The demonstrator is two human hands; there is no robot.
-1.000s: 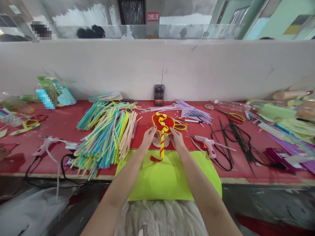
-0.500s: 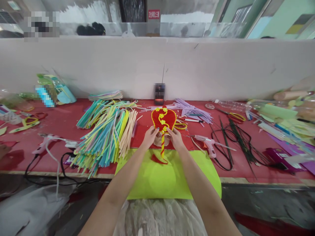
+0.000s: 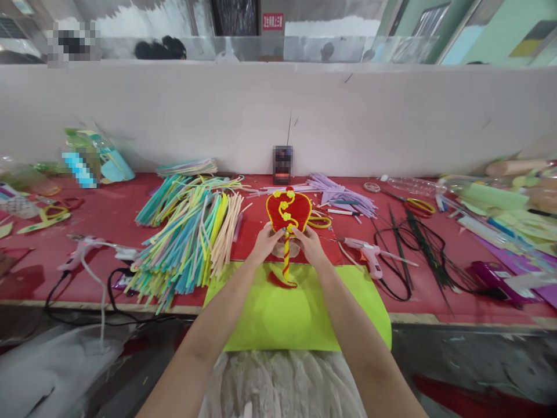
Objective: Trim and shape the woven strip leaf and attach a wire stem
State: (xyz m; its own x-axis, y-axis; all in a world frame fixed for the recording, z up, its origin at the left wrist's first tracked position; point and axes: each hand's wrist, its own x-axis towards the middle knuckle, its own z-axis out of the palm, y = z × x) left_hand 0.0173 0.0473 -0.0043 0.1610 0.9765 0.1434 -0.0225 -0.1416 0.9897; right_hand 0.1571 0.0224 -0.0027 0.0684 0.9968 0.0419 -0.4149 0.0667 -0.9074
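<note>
A small red sign (image 3: 272,21) with white characters hangs on the far wall, above the partition. The characters are too small and blurred to read. No other text is legible.

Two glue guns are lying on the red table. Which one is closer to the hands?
The pink glue gun just right of the right hand, beside the green sheet. The other glue gun lies far left, past the pile of coloured strips.

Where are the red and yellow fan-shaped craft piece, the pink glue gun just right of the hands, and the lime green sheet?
red and yellow craft piece (image 3: 289,210), head view, on its red face.
pink glue gun (image 3: 369,254), head view, on its body.
lime green sheet (image 3: 287,316), head view, on its bare middle.
</note>
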